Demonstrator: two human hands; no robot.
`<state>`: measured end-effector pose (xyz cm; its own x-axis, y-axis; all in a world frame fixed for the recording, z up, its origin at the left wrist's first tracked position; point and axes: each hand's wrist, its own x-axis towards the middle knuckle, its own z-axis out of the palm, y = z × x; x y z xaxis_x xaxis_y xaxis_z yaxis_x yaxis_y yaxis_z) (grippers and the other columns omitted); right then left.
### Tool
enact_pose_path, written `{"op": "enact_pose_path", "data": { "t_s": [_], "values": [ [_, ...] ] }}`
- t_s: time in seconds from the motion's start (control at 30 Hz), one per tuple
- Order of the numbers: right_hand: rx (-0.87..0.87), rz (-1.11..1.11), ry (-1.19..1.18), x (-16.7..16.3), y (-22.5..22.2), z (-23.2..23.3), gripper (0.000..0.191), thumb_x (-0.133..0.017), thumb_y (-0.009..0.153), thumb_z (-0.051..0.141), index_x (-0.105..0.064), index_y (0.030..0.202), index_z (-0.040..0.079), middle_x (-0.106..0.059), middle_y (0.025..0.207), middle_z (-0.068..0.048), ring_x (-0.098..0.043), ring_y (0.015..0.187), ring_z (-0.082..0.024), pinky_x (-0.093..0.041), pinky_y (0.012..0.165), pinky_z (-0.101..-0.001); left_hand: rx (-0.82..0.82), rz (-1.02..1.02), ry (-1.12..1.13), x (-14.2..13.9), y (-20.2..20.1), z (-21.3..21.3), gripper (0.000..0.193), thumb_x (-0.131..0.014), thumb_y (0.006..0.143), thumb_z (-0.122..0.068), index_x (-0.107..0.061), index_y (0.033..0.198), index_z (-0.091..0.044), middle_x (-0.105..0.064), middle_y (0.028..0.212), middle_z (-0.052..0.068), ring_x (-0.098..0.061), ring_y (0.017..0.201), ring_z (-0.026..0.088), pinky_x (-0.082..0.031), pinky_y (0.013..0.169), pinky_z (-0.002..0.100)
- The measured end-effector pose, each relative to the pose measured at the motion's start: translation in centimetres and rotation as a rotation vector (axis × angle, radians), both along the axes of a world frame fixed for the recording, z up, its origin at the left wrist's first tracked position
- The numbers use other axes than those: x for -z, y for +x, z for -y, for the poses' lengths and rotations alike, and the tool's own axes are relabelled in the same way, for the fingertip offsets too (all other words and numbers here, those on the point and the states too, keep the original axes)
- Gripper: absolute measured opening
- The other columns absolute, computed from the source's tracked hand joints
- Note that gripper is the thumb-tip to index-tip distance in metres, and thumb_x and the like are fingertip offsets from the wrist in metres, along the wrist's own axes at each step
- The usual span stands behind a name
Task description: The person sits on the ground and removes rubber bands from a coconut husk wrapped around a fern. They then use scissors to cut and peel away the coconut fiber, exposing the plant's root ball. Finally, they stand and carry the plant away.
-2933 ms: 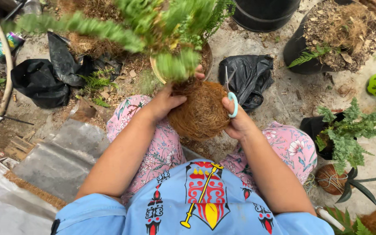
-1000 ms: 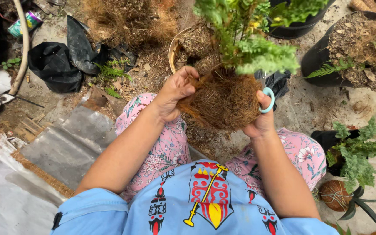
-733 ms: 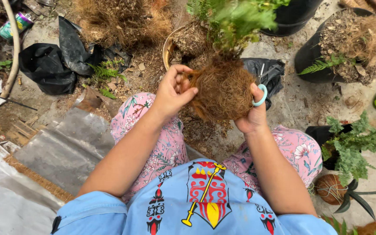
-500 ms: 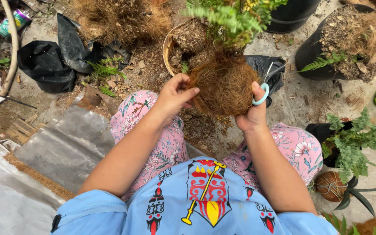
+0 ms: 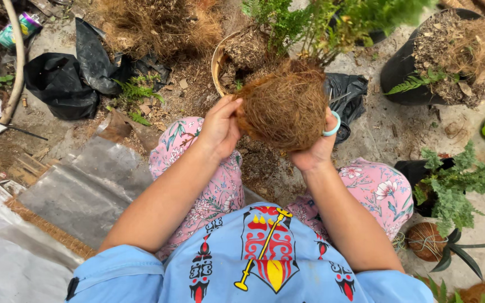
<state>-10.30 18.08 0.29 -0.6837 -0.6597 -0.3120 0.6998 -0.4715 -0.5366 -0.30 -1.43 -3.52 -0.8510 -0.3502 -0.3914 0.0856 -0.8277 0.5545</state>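
Observation:
A round brown fibrous root ball (image 5: 286, 106) with green fern fronds (image 5: 310, 22) rising from its top is held in front of me, above my knees. My left hand (image 5: 220, 126) pinches the fibres on its left side. My right hand (image 5: 315, 148) cups it from the right and below, with the light-blue handle ring of scissors (image 5: 333, 124) around a finger. The scissor blades point away, mostly hidden behind the ball.
A tan bowl of soil and fibre (image 5: 237, 56) sits just beyond the ball. Black plastic bags (image 5: 63, 78) lie at left and one (image 5: 349, 92) at right. Black pots of ferns (image 5: 433, 62) (image 5: 450, 185) stand to the right, a grey sheet (image 5: 85, 191) at left.
The fern ball was lifted and turned, then lowered slightly. My left hand shifted from cupping its side to pinching fibres at the left edge; my right hand stays under it with the scissors.

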Motion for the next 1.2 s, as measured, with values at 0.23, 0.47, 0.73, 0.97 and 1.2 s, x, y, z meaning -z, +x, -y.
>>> {"op": "enact_pose_path", "data": {
  "t_s": [0.23, 0.47, 0.73, 0.97, 1.2],
  "values": [
    [-0.063, -0.004, -0.087, 0.7, -0.5, -1.1, 0.073, -0.066, 0.085, 0.059, -0.059, 0.141, 0.014, -0.063, 0.141, -0.007, -0.06, 0.131, -0.031, -0.047, 0.115, -0.0539, 0.105, -0.112, 0.026, -2.9, 0.0, 0.0, 0.03, -0.044, 0.098, -0.003, -0.062, 0.121, -0.004, -0.07, 0.116, 0.011, -0.069, 0.107, 0.023, -0.058, 0.095, 0.045],
    [-0.068, -0.009, -0.08, 0.4, -0.5, -1.8, 0.076, -0.069, 0.083, 0.059, -0.058, 0.143, 0.014, -0.063, 0.142, -0.007, -0.06, 0.13, -0.03, -0.047, 0.116, -0.0528, 0.141, -0.149, -0.204, -4.6, 0.0, -0.1, 0.025, -0.054, 0.095, -0.014, -0.06, 0.118, -0.005, -0.07, 0.11, 0.012, -0.07, 0.1, 0.02, -0.059, 0.089, 0.038],
    [-0.137, -0.025, -0.09, 0.6, -0.2, -2.7, 0.077, -0.072, 0.082, 0.053, -0.056, 0.144, 0.011, -0.062, 0.143, -0.01, -0.06, 0.131, -0.032, -0.046, 0.114, -0.0522, -0.122, -0.264, -0.683, -4.2, 0.2, -0.1, 0.008, -0.071, 0.101, -0.01, -0.065, 0.103, -0.006, -0.062, 0.102, -0.002, -0.058, 0.094, 0.008, -0.05, 0.089, 0.025],
    [-0.181, -0.045, -0.041, 2.5, -0.5, -4.4, 0.075, -0.073, 0.084, 0.048, -0.057, 0.143, 0.004, -0.065, 0.135, -0.016, -0.064, 0.122, -0.034, -0.051, 0.106, -0.0516, -0.132, -0.187, -0.567, -2.0, -0.8, -0.1, 0.013, -0.068, 0.104, -0.01, -0.059, 0.095, -0.008, -0.06, 0.09, -0.002, -0.053, 0.083, 0.007, -0.046, 0.078, 0.023],
    [-0.234, -0.082, -0.058, 2.8, 1.1, -5.1, 0.08, -0.076, 0.079, 0.046, -0.057, 0.143, 0.002, -0.067, 0.133, -0.018, -0.067, 0.117, -0.034, -0.052, 0.103, -0.0499, 0.126, 0.038, -0.064, -0.5, -2.2, 0.0, 0.013, -0.069, 0.094, -0.015, -0.057, 0.095, -0.012, -0.067, 0.089, 0.005, -0.066, 0.082, 0.016, -0.059, 0.077, 0.034]
  ]
}}
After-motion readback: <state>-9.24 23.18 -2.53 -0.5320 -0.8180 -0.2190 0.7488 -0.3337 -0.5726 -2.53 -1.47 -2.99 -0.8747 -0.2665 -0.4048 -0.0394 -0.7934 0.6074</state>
